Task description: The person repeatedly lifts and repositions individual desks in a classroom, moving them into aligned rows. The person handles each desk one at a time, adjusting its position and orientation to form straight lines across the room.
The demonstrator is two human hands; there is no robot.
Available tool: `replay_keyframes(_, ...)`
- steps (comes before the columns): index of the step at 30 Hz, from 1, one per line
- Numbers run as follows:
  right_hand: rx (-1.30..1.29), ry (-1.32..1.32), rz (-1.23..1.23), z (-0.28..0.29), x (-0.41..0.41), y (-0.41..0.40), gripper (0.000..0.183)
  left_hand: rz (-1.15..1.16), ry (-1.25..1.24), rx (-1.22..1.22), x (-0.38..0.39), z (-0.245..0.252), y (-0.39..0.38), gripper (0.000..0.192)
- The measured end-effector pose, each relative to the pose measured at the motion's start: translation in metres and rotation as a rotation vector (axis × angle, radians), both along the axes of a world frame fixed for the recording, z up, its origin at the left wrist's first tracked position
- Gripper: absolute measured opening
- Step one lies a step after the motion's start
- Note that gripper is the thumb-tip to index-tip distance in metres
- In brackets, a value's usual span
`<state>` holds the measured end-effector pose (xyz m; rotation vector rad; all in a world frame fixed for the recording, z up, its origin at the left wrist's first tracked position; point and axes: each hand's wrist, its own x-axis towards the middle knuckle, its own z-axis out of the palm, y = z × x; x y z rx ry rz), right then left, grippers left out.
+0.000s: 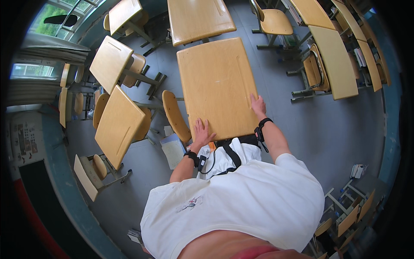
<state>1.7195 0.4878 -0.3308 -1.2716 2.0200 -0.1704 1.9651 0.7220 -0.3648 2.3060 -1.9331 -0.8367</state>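
Right in front of my body stands a school desk [220,74] with a light wooden top and a pencil groove along its right side. My left hand [202,133] lies flat on the desk's near left corner, fingers spread. At the right edge, my right hand [258,105] grips the desk, with fingertips on the top and the rest of the hand over the side. Each wrist wears a black strap with a small device. Beside my left hand is the backrest of a wooden chair [175,115]. Papers or booklets [173,150] lie below it.
Another desk [202,19] stands just beyond mine. Angled desks [119,126] and chairs are on the left, near curtained windows [32,69]. On the right are a row of desks [334,61] and a chair [276,22]. Books [358,171] sit at lower right. Grey floor [300,129] runs between.
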Motion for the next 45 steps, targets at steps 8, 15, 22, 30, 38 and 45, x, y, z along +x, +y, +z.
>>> replay_keyframes(8,-0.008,0.099,0.19,0.012,0.014,-0.03,0.064,0.025,0.121,0.185,0.009,0.009,-0.042,0.111)
replay_keyframes(15,-0.177,0.139,0.134,0.002,0.032,-0.032,0.059,0.034,0.101,0.165,0.025,0.011,-0.051,0.111)
replay_keyframes(22,-0.119,0.165,0.176,-0.017,0.028,-0.026,0.058,0.068,0.106,0.28,0.021,0.015,-0.046,0.112)
replay_keyframes(30,-0.022,0.199,0.154,-0.015,0.031,-0.024,0.061,0.064,0.054,0.309,0.027,0.044,-0.05,0.091)
replay_keyframes(38,-0.067,-0.15,0.245,-0.045,0.009,-0.037,0.064,0.853,-0.046,-0.2,0.091,0.068,0.009,0.056)
replay_keyframes(45,0.406,-0.261,0.4,-0.035,-0.072,0.028,0.069,1.033,0.139,0.045,0.135,0.037,0.039,0.044)
